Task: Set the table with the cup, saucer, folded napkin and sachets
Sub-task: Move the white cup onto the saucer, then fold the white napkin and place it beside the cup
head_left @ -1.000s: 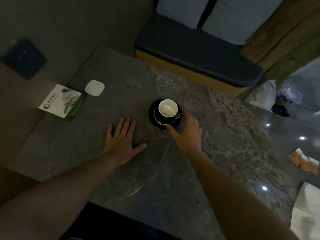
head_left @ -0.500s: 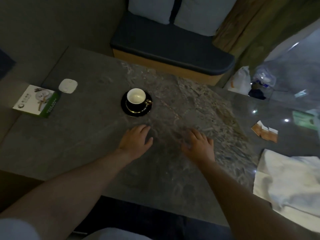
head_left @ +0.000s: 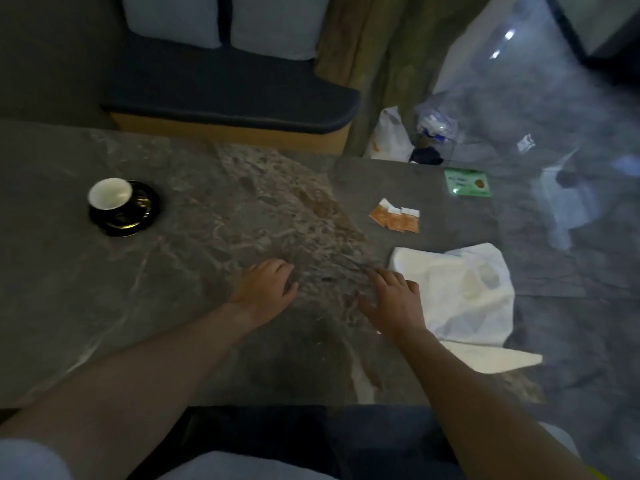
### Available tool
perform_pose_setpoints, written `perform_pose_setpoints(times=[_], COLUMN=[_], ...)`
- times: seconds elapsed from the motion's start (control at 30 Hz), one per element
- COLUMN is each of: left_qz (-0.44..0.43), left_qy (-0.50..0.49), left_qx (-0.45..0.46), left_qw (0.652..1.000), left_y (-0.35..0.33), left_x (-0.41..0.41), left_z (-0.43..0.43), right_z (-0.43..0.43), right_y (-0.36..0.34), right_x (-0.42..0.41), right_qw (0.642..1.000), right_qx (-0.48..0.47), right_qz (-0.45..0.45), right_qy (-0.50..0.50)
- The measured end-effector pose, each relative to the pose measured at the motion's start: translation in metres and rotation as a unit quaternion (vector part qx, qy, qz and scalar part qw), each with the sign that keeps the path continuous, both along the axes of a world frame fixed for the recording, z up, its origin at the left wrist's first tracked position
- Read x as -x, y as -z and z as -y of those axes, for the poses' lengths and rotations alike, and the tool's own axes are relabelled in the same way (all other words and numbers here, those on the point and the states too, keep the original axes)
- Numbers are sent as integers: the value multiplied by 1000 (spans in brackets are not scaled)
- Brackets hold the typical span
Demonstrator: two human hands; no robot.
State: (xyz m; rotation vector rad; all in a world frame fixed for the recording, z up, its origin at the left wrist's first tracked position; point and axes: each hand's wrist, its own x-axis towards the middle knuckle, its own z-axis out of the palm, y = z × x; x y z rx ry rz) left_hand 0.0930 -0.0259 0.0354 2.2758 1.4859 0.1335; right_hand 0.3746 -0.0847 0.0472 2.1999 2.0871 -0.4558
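A white cup [head_left: 110,193] stands on a black gold-rimmed saucer [head_left: 138,216] at the left of the grey marble table [head_left: 173,306]. Orange and white sachets [head_left: 395,215] lie fanned out at the right. A rumpled white napkin [head_left: 460,292] lies unfolded at the table's right edge. My left hand [head_left: 268,289] rests near the table's middle, fingers loosely curled, holding nothing. My right hand [head_left: 393,299] hovers with fingers spread, beside the napkin's left edge, holding nothing.
A green card [head_left: 468,182] lies at the table's far right corner. A dark cushioned bench [head_left: 228,95] with pale pillows stands behind the table. Bags [head_left: 391,136] sit on the floor at the right, beside a wooden post.
My right hand let go of the saucer and both hands moved right, toward the napkin. The view swung right, bringing the sachets, napkin and green card in.
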Motion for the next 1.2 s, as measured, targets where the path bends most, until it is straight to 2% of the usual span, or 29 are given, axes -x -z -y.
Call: perform_pose_setpoints(times=[0.33,0.57,0.7,0.8,1.0,1.2], left_qz=[52,73,68,28,-13,11], left_qy=[90,188,286,346,339,282], left_qx=[-15,-22,-33,-38,-17,-9], left_qw=[994,979,955,937,941,959], left_y=[7,8,8,13,24,15], left_x=[-139,-197,-215,-221,-220,-209], left_z=[28,54,70,74,66,54], right_z=[77,122,139,146,155,151], right_y=[6,8,10,15,26,22], right_x=[-131,-178,-193,-199,-213,-223], right_qw=[997,999,999,998,994,988], right_qx=[-52,-23,-11,-35,-68,-91], right_qz=[18,13,18,20,35,27], right_qy=[51,40,34,47,82,121])
